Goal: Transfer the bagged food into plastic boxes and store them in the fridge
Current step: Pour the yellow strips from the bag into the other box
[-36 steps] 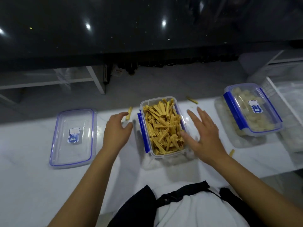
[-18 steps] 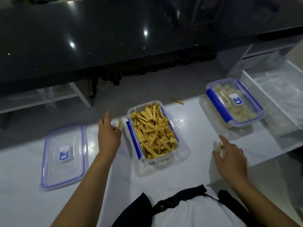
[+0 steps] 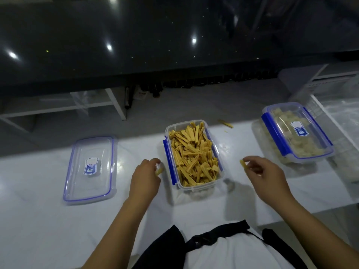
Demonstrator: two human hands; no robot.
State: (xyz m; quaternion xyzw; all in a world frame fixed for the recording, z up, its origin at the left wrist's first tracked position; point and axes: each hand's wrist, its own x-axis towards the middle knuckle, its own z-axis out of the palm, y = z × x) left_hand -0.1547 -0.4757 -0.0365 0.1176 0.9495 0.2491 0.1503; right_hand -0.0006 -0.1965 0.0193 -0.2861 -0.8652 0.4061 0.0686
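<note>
Open box [image 3: 194, 155], full of yellow food strips [image 3: 193, 152], sits mid white surface [image 3: 48, 220], far end near surface's back edge. Left hand [image 3: 144, 179] just left of box, pinching one strip [image 3: 159, 170] by blue clip. Right hand [image 3: 267, 176] right of box, apart from it, pinching small strip piece [image 3: 242, 164]. Loose lid [image 3: 90, 168] flat, well left of box, bare surface between. Closed box [image 3: 296, 132] with pale food far right. Stray strip [image 3: 226, 123] behind box at back edge.

dim, soft-focus view; ceiling lights glare on dark glossy surface; edges curve.
</note>
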